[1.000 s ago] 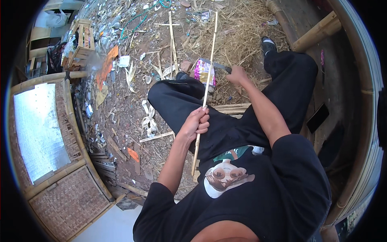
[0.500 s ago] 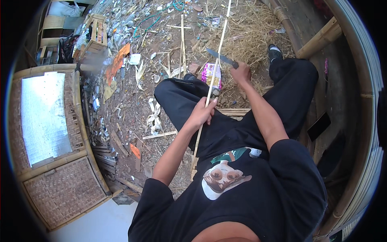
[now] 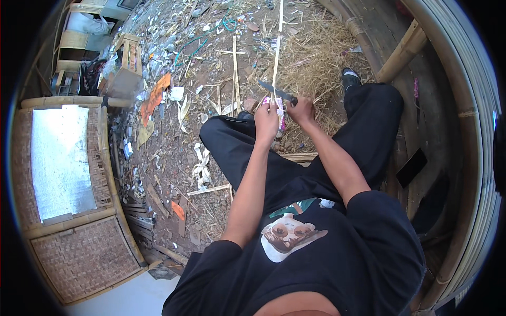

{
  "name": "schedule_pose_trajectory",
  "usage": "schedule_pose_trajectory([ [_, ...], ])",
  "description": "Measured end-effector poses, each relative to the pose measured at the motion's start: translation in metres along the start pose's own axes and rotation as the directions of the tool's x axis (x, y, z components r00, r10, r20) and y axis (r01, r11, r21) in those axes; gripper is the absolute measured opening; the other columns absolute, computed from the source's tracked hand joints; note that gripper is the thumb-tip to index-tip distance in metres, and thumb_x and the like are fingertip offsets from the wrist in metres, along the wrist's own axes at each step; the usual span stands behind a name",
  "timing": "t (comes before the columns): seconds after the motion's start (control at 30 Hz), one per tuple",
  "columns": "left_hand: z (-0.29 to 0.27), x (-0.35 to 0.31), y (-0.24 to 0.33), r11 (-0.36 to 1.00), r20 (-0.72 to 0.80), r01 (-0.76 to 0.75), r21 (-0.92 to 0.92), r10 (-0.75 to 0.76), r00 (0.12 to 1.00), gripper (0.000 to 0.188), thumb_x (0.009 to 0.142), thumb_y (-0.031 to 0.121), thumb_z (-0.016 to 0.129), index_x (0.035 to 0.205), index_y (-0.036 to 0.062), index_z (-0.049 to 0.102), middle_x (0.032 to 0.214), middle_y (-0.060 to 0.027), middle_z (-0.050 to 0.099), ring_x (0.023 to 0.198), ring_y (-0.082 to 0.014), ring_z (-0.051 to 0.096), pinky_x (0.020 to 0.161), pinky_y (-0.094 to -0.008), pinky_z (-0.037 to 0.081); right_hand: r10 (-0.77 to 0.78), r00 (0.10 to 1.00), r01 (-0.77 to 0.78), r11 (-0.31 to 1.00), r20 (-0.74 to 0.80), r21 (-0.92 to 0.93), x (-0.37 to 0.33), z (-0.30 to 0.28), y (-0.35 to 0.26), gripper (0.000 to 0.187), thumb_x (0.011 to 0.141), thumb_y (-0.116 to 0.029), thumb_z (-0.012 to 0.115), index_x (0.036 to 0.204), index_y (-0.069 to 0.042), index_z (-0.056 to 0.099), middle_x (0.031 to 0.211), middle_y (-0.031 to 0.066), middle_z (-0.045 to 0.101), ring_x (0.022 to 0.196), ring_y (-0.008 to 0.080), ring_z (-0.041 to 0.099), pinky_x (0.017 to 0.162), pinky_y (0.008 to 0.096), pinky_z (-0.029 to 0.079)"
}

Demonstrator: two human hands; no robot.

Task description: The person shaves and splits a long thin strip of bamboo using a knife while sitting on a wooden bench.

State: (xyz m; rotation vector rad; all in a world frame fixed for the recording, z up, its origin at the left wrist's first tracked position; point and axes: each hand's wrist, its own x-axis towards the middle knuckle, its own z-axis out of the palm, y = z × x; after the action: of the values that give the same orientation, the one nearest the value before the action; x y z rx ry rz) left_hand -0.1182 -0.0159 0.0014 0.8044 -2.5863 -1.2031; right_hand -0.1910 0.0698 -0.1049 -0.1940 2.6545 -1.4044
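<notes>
A long pale bamboo strip (image 3: 277, 58) stretches away from me over the ground. My left hand (image 3: 267, 124) is closed on its near end, fingers pinched around it. In my right hand (image 3: 302, 111) is a knife (image 3: 278, 92), gripped by its dark handle. The grey blade points to the left and crosses the strip just beyond my left fingers; whether it cuts in cannot be made out. Under the hands lies a pink and white packet (image 3: 281, 124), partly hidden by my left hand.
Dry straw (image 3: 321, 68) lies ahead to the right. Crossed bamboo sticks (image 3: 235, 73) and litter cover the dirt on the left. A bamboo-framed woven panel (image 3: 84, 253) stands far left. On the right are a bamboo post (image 3: 403, 50) and a dark phone-like slab (image 3: 411, 167).
My left hand has moved forward, up close to the knife. The strip has slid away from me, its near end no longer crossing my lap. The knife has shifted slightly left and nearer.
</notes>
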Motion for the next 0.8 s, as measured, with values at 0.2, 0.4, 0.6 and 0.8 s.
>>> schedule_pose_trajectory([
  [0.2,0.014,0.008,-0.059,0.961,0.038,0.269,-0.065,-0.267,0.963,0.029,0.092,0.019,0.049,0.085,-0.0053,0.063,0.070,-0.0227,0.061,0.064,-0.0333,0.061,0.062,-0.0412,0.044,-0.044,0.993,0.050,0.997,0.105,-0.053,-0.017,0.005,0.001,0.029,0.071,-0.030,0.062,0.074,-0.001,0.065,0.074,0.0228,0.064,0.072,0.0387,0.063,0.067,0.0465,0.051],
  [0.4,0.016,0.001,-0.071,0.912,0.127,0.370,-0.175,-0.352,0.927,0.029,0.092,0.022,0.050,0.088,-0.0026,0.066,0.066,-0.0138,0.061,0.058,-0.0206,0.058,0.058,-0.0357,0.043,-0.037,0.980,0.080,0.972,0.194,-0.220,-0.024,-0.004,-0.010,0.028,0.072,-0.028,0.063,0.079,-0.001,0.066,0.080,0.0224,0.065,0.077,0.0393,0.064,0.073,0.0469,0.051],
  [0.6,0.017,-0.012,-0.042,0.920,0.239,0.360,-0.158,-0.318,0.917,0.030,0.090,0.023,0.053,0.089,-0.0039,0.065,0.063,-0.0116,0.060,0.058,-0.0188,0.058,0.056,-0.0361,0.043,0.049,0.977,-0.001,0.975,0.209,-0.220,-0.009,-0.016,-0.012,0.032,0.070,-0.030,0.067,0.079,0.001,0.067,0.079,0.0258,0.064,0.079,0.0398,0.064,0.073,0.0459,0.052],
  [0.8,0.018,-0.021,-0.034,0.984,0.039,0.167,0.064,-0.170,0.985,0.032,0.091,0.025,0.053,0.087,-0.0053,0.061,0.073,-0.0231,0.062,0.066,-0.0333,0.062,0.062,-0.0417,0.045,0.057,0.965,0.014,0.964,0.257,-0.267,-0.006,-0.018,-0.016,0.033,0.070,-0.031,0.066,0.079,0.001,0.068,0.081,0.0250,0.065,0.079,0.0393,0.065,0.075,0.0453,0.052],
])
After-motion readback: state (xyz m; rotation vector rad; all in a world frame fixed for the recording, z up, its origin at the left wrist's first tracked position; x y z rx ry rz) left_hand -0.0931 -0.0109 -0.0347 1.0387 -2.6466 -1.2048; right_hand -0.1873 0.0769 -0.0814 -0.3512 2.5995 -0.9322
